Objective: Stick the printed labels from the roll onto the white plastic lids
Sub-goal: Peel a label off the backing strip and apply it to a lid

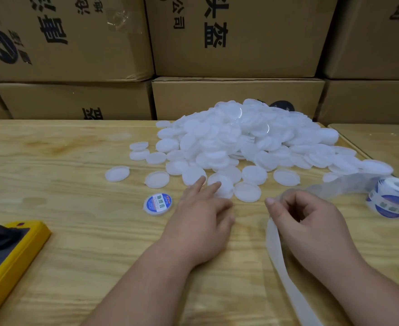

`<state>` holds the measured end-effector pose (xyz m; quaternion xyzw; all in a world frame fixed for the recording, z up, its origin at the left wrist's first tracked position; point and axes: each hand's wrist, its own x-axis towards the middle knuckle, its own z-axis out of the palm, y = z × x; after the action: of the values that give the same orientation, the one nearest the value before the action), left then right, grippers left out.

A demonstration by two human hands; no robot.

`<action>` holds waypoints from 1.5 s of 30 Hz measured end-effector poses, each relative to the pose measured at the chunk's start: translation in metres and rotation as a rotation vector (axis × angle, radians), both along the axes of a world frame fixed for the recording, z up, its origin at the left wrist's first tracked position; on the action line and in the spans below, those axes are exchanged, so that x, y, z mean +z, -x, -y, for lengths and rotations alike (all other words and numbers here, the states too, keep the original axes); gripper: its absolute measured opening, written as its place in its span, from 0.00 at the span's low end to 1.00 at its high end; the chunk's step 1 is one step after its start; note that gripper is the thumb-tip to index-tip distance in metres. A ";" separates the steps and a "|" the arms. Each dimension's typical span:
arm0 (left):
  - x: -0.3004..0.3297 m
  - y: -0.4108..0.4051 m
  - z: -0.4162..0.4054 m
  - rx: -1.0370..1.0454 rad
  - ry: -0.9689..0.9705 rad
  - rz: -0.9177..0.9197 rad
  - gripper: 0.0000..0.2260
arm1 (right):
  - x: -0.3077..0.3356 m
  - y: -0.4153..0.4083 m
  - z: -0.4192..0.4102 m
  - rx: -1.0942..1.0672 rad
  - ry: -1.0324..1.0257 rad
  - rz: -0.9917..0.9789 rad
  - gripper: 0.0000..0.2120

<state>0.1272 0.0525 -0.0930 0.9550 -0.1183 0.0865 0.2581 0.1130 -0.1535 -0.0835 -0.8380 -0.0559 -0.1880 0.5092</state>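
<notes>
Your left hand (202, 218), fingers straight, rests on a blank lid (221, 184) at the pile (252, 137) edge—light, stiff, slick, so take it by the rim—while right hand (309, 222) pinches the limp backing strip (285, 276) from the roll (392, 196); labels prob. crease easily.

The pale, knotty wooden surface (76, 231) looks smooth with a soft sheen. The heaped round white plastic lids (245, 137) are translucent, a few glossy. Matt brown cardboard boxes (236, 43) fill the upper frame. The yellow plastic case (17, 250) at lower left looks smooth.
</notes>
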 end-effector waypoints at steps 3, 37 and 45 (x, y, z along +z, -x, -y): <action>0.000 0.000 -0.001 0.051 0.037 0.057 0.09 | 0.002 0.003 0.001 0.002 0.044 -0.005 0.17; 0.008 0.004 0.006 0.071 0.358 0.165 0.29 | 0.002 -0.003 0.008 0.207 -0.142 -0.231 0.09; 0.014 0.017 0.013 -0.317 0.442 -0.030 0.25 | 0.003 -0.003 0.008 0.217 -0.141 -0.228 0.09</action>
<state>0.1099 0.0400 -0.0794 0.8462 -0.2409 0.0543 0.4722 0.1157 -0.1611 -0.0802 -0.8052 -0.0747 -0.0391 0.5869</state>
